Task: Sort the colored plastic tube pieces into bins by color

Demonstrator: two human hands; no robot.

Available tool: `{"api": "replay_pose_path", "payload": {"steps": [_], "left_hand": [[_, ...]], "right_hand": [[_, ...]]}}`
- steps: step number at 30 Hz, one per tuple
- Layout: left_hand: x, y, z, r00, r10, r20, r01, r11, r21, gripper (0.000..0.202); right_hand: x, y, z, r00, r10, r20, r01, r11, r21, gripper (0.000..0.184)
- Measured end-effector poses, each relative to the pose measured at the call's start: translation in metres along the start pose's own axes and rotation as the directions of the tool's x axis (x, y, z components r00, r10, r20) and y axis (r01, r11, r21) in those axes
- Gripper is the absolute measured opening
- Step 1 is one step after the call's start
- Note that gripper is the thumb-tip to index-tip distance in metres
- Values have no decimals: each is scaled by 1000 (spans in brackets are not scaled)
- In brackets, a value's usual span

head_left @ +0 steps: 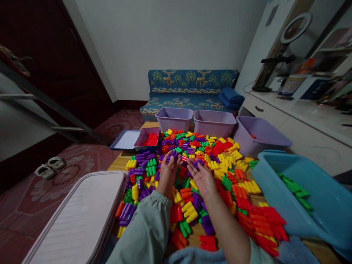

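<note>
A wide heap of plastic building blocks in red, yellow, green, purple and orange, shaped like joined tubes, covers the wooden table [125,161]. My left hand [167,174] reaches over the middle of the heap, its fingers curled round a purple block [172,155]. Just to the right, my right hand [202,179] is turned palm up with its fingers stretched out and apart. A purple block [199,162] shows at its fingertips; whether they touch it I cannot tell. Between both hands' fingertips lies a small red block [184,158].
Three lilac bins [214,123] line the far side. At right stands a blue bin [286,216] with green blocks [295,190]. A small tray [139,141] holds red blocks, beside a lid [125,140]. Stacked pale lids [79,216] lie front left; a patterned sofa [187,99] is behind.
</note>
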State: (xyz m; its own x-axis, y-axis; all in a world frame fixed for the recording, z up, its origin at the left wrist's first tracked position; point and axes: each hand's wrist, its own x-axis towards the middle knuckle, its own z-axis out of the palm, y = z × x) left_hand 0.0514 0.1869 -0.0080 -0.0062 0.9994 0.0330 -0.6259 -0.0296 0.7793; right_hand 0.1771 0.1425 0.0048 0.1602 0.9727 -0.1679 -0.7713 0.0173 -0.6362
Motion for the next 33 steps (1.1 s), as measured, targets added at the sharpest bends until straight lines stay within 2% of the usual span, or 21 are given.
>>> {"api": "replay_pose_path", "payload": {"steps": [3,6,11,15,17,21,33], "left_hand": [[2,0,-4,1000,-12,8,13,993,-115,42],[2,-2,-2,999,-26,47,30,995,-98,42],[-2,-6,4,991,-66,117,51,990,132,48],[-5,-5,5,978,-22,208,-61,922,383,46],[-6,-5,5,963,-12,269,-116,882,457,44],[-6,-7,8,945,-25,326,-153,849,507,42],[-8,-5,10,948,-45,314,-123,860,496,50]], "right_hand": [[1,-1,-2,999,-40,-2,40,999,-22,19],[-2,2,2,1000,-17,19,19,995,-101,23],[-7,10,10,987,44,158,-12,981,-194,35],[-8,10,11,973,84,216,-44,982,-186,43],[-8,10,9,972,85,220,-49,985,-164,45],[-7,10,9,981,59,183,-31,988,-150,46],[12,16,16,1000,14,-14,-16,983,-185,53]]}}
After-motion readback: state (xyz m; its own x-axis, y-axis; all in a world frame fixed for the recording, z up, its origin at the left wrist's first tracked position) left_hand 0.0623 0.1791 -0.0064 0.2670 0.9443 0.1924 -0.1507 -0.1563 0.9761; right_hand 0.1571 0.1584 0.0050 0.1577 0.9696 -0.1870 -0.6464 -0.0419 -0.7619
